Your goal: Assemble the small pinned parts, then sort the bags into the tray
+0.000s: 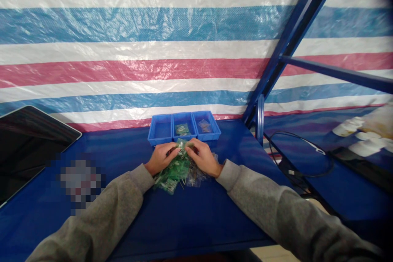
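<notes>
My left hand and my right hand come together above a heap on the blue table. Between their fingertips they pinch a small green plastic bag with pale pieces inside. Under the hands lies a pile of green plastic bags, some holding metal-looking parts. Clear plastic bags lie at the right of that pile, partly covered by my right hand. Just beyond the hands stand three joined blue bins: a left bin with nothing visible in it, a middle bin with green bags, and a right bin with clear bags.
A dark flat screen stands at the left, near a blurred-out patch. Blue metal frame bars rise at the right. Beyond them are a black cable and white items. A striped plastic sheet hangs behind.
</notes>
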A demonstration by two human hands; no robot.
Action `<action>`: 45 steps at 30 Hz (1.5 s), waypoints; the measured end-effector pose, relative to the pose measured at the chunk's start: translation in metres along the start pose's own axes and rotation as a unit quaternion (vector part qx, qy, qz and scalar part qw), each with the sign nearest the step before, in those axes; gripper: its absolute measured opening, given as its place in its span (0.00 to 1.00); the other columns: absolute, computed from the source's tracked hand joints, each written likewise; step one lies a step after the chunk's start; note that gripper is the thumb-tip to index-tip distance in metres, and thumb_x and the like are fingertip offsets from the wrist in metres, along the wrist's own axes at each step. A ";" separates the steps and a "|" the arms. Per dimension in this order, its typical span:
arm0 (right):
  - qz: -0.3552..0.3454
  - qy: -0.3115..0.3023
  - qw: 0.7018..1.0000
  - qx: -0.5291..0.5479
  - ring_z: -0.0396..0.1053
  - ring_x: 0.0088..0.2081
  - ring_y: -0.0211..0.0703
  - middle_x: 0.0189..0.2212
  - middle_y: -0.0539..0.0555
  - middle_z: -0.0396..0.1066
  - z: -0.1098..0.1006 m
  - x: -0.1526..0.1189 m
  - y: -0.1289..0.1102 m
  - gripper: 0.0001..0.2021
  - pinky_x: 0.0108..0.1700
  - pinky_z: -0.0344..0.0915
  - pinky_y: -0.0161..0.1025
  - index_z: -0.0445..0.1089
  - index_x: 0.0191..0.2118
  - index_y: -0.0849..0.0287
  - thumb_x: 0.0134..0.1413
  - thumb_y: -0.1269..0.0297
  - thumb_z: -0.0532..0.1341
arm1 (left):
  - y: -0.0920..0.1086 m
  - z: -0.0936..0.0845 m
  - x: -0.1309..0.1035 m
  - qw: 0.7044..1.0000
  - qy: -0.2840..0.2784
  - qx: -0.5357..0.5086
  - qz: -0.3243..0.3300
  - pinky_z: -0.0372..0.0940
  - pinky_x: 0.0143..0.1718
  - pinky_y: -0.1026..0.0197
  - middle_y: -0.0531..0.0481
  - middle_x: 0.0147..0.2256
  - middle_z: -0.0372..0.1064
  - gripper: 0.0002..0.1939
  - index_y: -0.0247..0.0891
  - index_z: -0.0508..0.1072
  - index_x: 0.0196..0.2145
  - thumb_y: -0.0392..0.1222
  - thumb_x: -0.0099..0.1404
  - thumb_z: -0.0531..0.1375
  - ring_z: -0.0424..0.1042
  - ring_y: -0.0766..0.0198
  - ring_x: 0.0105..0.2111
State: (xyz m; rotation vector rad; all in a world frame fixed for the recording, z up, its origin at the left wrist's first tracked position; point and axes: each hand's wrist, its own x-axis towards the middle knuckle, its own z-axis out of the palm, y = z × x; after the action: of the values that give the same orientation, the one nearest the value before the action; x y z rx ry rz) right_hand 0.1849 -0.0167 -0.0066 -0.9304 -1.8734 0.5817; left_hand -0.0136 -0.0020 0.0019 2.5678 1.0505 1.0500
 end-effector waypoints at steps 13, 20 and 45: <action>0.018 0.014 0.998 0.063 0.68 0.39 0.43 0.40 0.55 0.71 0.002 -0.003 0.001 0.12 0.40 0.64 0.39 0.68 0.46 0.57 0.59 0.62 0.54 | 0.003 -0.002 0.003 1.000 0.000 -0.001 -0.011 0.61 0.28 0.68 0.52 0.24 0.69 0.12 0.34 0.72 0.34 0.45 0.66 0.52 0.67 0.69 0.23; 0.015 0.006 0.998 0.056 0.66 0.33 0.40 0.32 0.52 0.70 0.001 -0.001 -0.001 0.09 0.36 0.62 0.36 0.69 0.38 0.58 0.58 0.60 0.56 | 0.002 -0.001 0.000 0.999 0.031 0.015 0.019 0.64 0.30 0.67 0.51 0.25 0.72 0.12 0.35 0.73 0.32 0.44 0.66 0.54 0.70 0.69 0.24; -0.018 0.016 1.000 0.019 0.60 0.29 0.38 0.26 0.49 0.61 -0.001 -0.001 -0.004 0.09 0.33 0.56 0.35 0.65 0.29 0.59 0.59 0.63 0.55 | 0.000 0.001 0.000 0.999 0.029 -0.006 0.044 0.66 0.29 0.67 0.48 0.29 0.74 0.10 0.33 0.74 0.36 0.43 0.63 0.58 0.71 0.68 0.25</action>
State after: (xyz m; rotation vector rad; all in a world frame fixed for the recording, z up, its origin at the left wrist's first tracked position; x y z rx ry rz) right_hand 0.1849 -0.0203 -0.0034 -0.8741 -1.8405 0.5743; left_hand -0.0127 -0.0020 0.0014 2.6106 0.9503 1.1543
